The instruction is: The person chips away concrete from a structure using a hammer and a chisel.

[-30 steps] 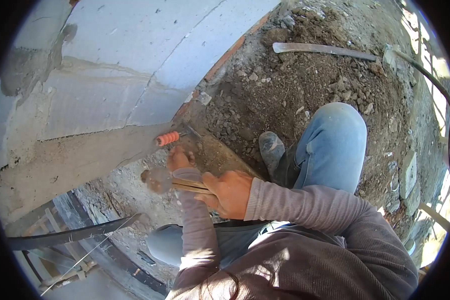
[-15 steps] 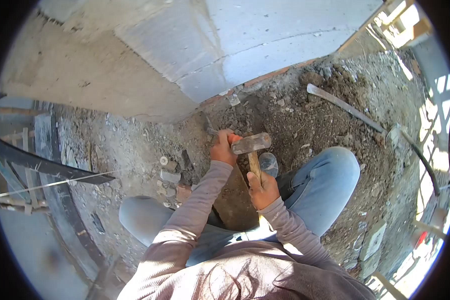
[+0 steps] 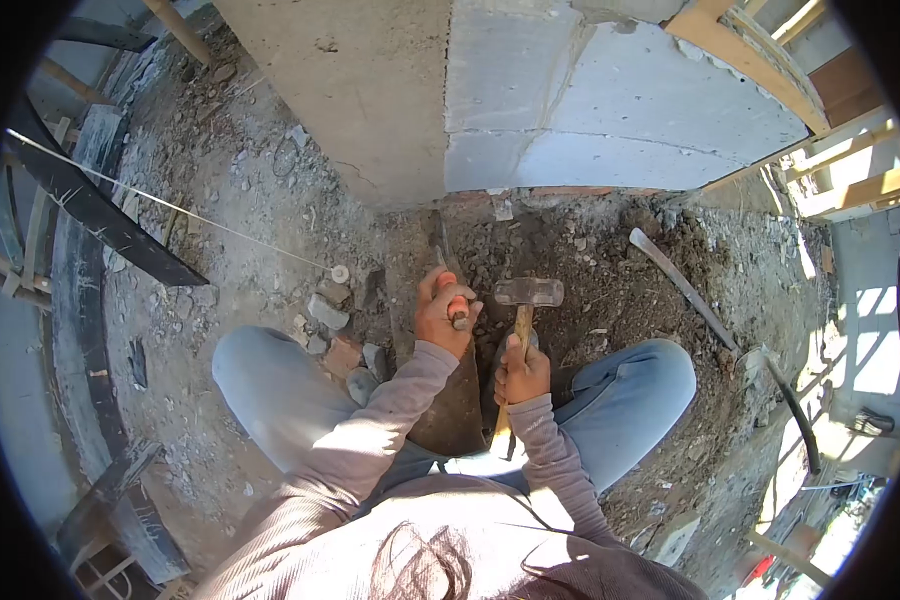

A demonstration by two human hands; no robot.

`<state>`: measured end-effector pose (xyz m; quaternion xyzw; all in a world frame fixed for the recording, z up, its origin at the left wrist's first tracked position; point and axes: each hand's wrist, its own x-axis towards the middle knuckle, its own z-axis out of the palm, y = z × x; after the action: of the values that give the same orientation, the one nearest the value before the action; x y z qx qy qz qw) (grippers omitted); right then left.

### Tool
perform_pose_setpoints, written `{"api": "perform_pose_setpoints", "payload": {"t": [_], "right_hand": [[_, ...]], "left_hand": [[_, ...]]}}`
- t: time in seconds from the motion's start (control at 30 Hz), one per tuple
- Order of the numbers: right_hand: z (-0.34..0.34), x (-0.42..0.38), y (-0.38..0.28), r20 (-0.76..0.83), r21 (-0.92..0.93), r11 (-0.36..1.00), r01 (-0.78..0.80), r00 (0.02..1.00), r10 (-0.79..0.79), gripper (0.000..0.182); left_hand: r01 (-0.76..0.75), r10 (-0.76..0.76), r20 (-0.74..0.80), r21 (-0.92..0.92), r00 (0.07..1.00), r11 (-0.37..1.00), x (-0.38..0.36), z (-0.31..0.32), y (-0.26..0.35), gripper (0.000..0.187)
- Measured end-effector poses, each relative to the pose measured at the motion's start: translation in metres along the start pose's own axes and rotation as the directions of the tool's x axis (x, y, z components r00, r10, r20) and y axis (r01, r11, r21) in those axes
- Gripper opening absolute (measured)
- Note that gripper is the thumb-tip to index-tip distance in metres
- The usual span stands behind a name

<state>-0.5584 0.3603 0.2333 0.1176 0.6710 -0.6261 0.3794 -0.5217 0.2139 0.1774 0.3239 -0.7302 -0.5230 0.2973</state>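
Note:
My left hand (image 3: 444, 318) is wrapped round the orange handle of a chisel (image 3: 451, 290), whose thin metal blade points away from me toward the foot of the wall. Its fingers are closed. To the right, my right hand (image 3: 522, 374) grips the wooden handle of a hammer (image 3: 528, 292). The hammer's blocky head is up beside the chisel's butt, a short gap to its right, not touching it. Under both hands lies dug soil (image 3: 560, 240) with small stones, between my bent knees.
A wall of pale blocks (image 3: 610, 110) stands ahead. A long metal bar (image 3: 682, 290) lies on the soil at the right. Left are a spool (image 3: 340, 273) with taut string, loose stones (image 3: 328, 312) and a dark curved strip (image 3: 120, 215). Timber (image 3: 750, 60) is at the upper right.
The view has turned and shifted. The hammer head has moved from over the chisel's butt to its right, so the orange handle shows more fully. Both hands keep their hold.

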Motion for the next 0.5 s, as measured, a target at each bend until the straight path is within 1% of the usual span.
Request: {"api": "perform_pose_setpoints", "payload": {"t": [0.03, 0.17, 0.27, 0.33, 0.37, 0.43, 0.47, 0.5], "right_hand": [[0.002, 0.001, 0.001, 0.014, -0.005, 1.000, -0.004, 1.000, 0.004, 0.041], [0.004, 0.001, 0.005, 0.031, -0.038, 0.999, 0.012, 0.999, -0.011, 0.041], [0.002, 0.001, 0.005, 0.022, -0.045, 0.999, -0.020, 1.000, 0.021, 0.040], [0.000, 0.003, 0.006, -0.021, -0.052, 0.998, -0.035, 0.999, 0.034, 0.039], [0.000, 0.004, 0.005, -0.023, -0.058, 0.998, -0.037, 0.999, 0.036, 0.039], [-0.001, 0.002, 0.003, -0.033, -0.027, 0.999, -0.040, 0.999, 0.040, 0.040], [-0.001, 0.002, 0.004, -0.034, -0.028, 0.999, -0.037, 0.999, 0.036, 0.040], [-0.002, 0.003, 0.007, -0.035, -0.008, 0.999, -0.039, 0.999, 0.039, 0.040]], "left_hand": [[-0.169, 0.163, 0.045, 0.153, 0.986, 0.974, 0.004, -0.005, 0.014, 0.026], [-0.169, 0.167, 0.024, 0.124, 0.986, 0.978, 0.021, 0.015, 0.008, 0.024], [-0.202, 0.203, 0.004, 0.143, 0.979, 0.969, 0.047, 0.028, 0.000, 0.021], [-0.234, 0.224, 0.084, 0.149, 0.971, 0.961, 0.064, 0.031, -0.014, 0.021], [-0.229, 0.219, 0.081, 0.146, 0.972, 0.963, 0.063, 0.035, -0.029, 0.021], [-0.294, 0.244, 0.318, 0.122, 0.916, 0.948, 0.053, 0.046, -0.063, 0.021], [0.073, -0.073, 0.512, 0.022, 0.856, 0.997, 0.046, 0.049, -0.078, 0.021], [0.440, -0.319, 0.695, 0.005, 0.644, 0.898, 0.035, 0.049, -0.081, 0.021]]}}
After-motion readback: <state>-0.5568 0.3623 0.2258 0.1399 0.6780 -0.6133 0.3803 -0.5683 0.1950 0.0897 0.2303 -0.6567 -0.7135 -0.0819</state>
